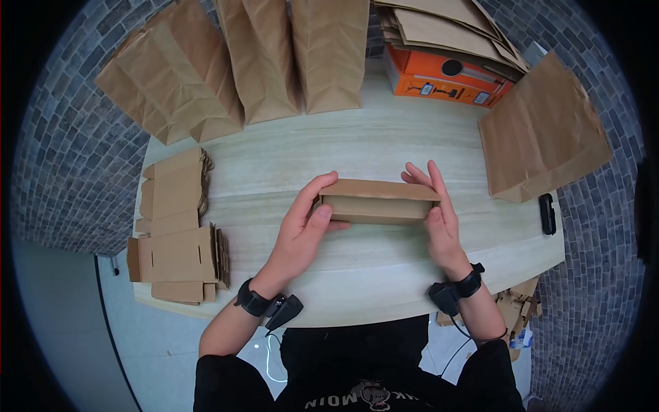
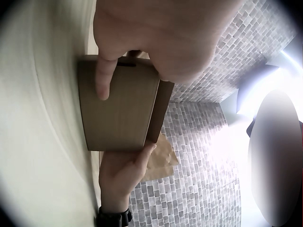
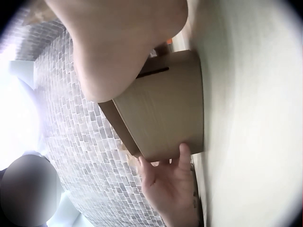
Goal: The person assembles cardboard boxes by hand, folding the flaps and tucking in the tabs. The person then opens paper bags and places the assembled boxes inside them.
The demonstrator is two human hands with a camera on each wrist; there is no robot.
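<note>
Box: matte brown cardboard, long and rectangular, wall slotted, over pale, streaked worktop. Left hand grips one end; right hand holds the other. At left, flat-folded cardboard blanks, stacked. Behind: creased paper bags, upright; printed orange carton.
</note>
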